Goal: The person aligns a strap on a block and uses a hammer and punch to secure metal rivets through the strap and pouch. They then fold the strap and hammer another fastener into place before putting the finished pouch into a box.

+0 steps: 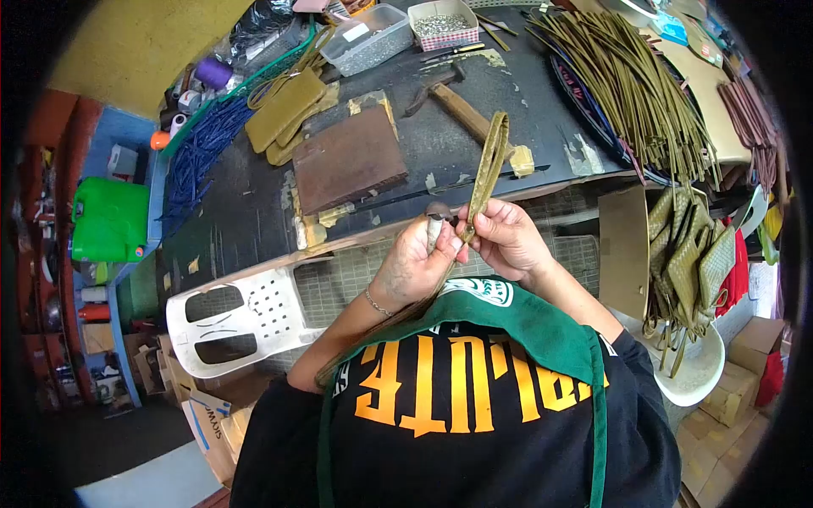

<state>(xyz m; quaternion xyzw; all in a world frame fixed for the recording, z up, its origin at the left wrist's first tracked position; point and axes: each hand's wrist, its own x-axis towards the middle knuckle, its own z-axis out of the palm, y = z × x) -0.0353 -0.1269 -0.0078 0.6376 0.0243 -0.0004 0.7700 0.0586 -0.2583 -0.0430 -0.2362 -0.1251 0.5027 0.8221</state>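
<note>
Black-topped workbench (237, 222), scuffed w/ flaky yellowish patches; wood-handled claw hammer (462, 107) & brown rectangular slab (351, 158) on top. Olive strap (489, 162) is held up just off its front edge, folded into a narrow loop. L hand (412, 261): fingers curled tight round dark-capped tool (437, 211), thumb by the strap. R hand (510, 240): thumb & fingers pinched on strap, barely apart. Prob. part-done: loop's shaped, join hidden, so can't tell if fixed. Long, thin olive strips (648, 93) piled at R, stage unclear; diamond-textured olive pieces (688, 254) hang below, slightly glossy.
</note>
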